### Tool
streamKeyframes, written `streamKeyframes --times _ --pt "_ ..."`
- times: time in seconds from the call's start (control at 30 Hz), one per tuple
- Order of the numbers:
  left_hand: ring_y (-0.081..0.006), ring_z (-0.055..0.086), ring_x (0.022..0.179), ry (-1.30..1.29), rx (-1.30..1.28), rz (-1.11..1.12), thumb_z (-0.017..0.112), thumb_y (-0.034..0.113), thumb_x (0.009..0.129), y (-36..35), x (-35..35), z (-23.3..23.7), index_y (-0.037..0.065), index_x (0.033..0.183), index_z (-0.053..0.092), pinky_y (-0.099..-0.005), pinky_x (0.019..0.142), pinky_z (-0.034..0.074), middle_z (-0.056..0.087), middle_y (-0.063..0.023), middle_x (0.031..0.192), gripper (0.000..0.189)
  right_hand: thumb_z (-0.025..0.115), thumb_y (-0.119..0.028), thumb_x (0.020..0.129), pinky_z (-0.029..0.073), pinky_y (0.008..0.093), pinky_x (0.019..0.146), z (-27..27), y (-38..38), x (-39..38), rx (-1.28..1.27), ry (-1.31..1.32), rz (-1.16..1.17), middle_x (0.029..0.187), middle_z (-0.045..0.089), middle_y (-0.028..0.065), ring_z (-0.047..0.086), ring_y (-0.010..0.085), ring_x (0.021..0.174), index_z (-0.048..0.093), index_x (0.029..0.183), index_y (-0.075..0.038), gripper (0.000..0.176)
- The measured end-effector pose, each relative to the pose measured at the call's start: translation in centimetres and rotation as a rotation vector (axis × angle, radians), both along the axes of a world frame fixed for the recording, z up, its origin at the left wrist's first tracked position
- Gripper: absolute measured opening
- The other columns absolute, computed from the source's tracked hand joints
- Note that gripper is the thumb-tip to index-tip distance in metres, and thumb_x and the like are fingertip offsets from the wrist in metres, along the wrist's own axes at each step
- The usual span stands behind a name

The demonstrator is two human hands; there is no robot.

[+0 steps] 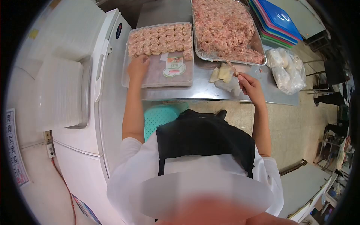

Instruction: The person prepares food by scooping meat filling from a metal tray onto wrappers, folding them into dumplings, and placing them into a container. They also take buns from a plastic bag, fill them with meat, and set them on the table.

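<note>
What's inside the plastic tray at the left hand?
The plastic tray holds rows of meat portions at its far side; a printed label shows nearer, inside or underneath unclear. The portions hide what's beneath.

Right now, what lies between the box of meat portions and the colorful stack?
In the head view, a metal tray of minced meat sits between them.

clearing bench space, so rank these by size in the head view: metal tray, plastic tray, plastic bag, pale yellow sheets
1. Metal tray and plastic tray: too alike to rank; the frame cuts off the metal one
2. Plastic bag
3. Pale yellow sheets
</note>
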State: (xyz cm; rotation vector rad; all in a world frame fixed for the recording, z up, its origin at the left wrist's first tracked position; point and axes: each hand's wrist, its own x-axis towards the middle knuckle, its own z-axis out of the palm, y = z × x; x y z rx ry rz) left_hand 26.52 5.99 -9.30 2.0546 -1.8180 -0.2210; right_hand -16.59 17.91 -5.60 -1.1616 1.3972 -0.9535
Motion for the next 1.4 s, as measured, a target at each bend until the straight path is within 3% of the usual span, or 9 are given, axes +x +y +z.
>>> streamKeyframes --times 0.13,0.3,0.47,0.57,0.63,0.7,0.77,0.97,1.4 --pt "-0.0238 0.065 0.08 -0.13 0.03 -0.056 0.068 0.028 0.079 -0.1 -0.1 0.2 0.01 0.097 0.07 -0.0369 0.07 0.049 0.069 -0.0092 0.084 0.026 0.061 -0.026 0.092 0.038 0.0215 0.053 0.8 -0.2 0.6 -0.033 0.13 0.047 0.068 0.052 -0.0029 0.048 0.0059 0.059 0.064 0.113 0.0 0.033" --pt "-0.0074 0.055 0.07 0.839 0.018 -0.337 0.061 0.018 0.089 1.9 -7.6 3.8 0.003 0.112 0.066 -0.0236 0.057 0.044 0.066 -0.0027 0.079 0.028 0.058 -0.02 0.093 0.048 0.0345 0.069 1.6 -0.9 2.6 -0.566 0.553 0.079 0.081 0.062 0.0125 0.062 0.0282 0.077 0.062 0.112 -0.001 0.028" --pt "-0.0104 0.058 0.073 1.606 0.541 -0.652 0.06 0.018 0.09 2.1 -15.6 5.7 0.006 0.124 0.059 -0.0248 0.066 0.047 0.065 -0.0001 0.084 0.036 0.057 -0.015 0.091 0.049 0.0413 0.075 0.2 -5.4 4.0 -0.649 0.748 0.008 0.097 0.063 0.0198 0.061 0.0377 0.086 0.059 0.115 -0.003 0.028" --pt "-0.0149 0.058 0.087 0.965 0.06 -0.55 0.065 0.019 0.084 0.8 -12.7 6.2 0.009 0.117 0.064 -0.0276 0.076 0.048 0.063 -0.0035 0.101 0.035 0.057 -0.013 0.089 0.049 0.0428 0.079 -2.2 -8.0 0.8 -0.644 0.769 -0.047 0.1 0.064 0.0204 0.061 0.0386 0.09 0.061 0.113 -0.003 0.026" --pt "-0.0273 0.055 0.107 0.027 -0.514 -0.359 0.069 0.021 0.078 -0.8 -7.1 3.9 0.013 0.112 0.065 -0.0367 0.096 0.041 0.062 -0.0114 0.112 0.036 0.057 -0.013 0.089 0.048 0.0427 0.081 -2.4 -8.1 -1.1 -0.644 0.761 -0.088 0.101 0.064 0.0205 0.061 0.0388 0.092 0.062 0.111 -0.002 0.025" --pt "-0.0331 0.043 0.123 0.014 -0.345 -0.081 0.072 0.024 0.072 -2.4 -0.6 1.6 0.018 0.104 0.067 -0.0462 0.104 0.032 0.059 -0.0145 0.12 0.033 0.057 -0.014 0.089 0.048 0.0408 0.084 -2.4 -7.8 -2.4 -0.639 0.75 -0.121 0.103 0.064 0.0212 0.061 0.0378 0.096 0.063 0.111 -0.001 0.026" --pt "-0.0358 0.038 0.128 -0.384 -0.32 0.118 0.074 0.029 0.071 -2.3 2.9 0.5 0.021 0.1 0.066 -0.0512 0.103 0.031 0.051 -0.0134 0.132 0.031 0.058 -0.015 0.089 0.048 0.0395 0.084 -2.6 -7.6 -3.3 -0.627 0.75 -0.131 0.104 0.065 0.0214 0.062 0.0369 0.098 0.062 0.112 0.0 0.028" --pt "-0.0419 0.031 0.133 -0.387 -0.397 -0.018 0.075 0.031 0.071 -3.6 5.5 -0.3 0.022 0.101 0.063 -0.0605 0.107 0.022 0.035 -0.0177 0.146 0.034 0.059 -0.017 0.089 0.048 0.0383 0.084 -2.5 -7.7 -3.3 -0.577 0.677 -0.096 0.103 0.065 0.0213 0.062 0.0361 0.097 0.062 0.112 0.0 0.029" --pt "-0.04 0.028 0.136 -0.37 -0.277 -0.041 0.08 0.034 0.064 -5.1 3.9 -1.1 0.02 0.11 0.059 -0.0528 0.109 0.024 0.038 -0.0183 0.144 0.052 0.059 -0.019 0.089 0.047 0.0411 0.079 0.6 -7.7 -5.9 -0.395 0.677 0.018 0.1 0.064 0.0203 0.062 0.0344 0.095 0.063 0.105 0.0 0.025"
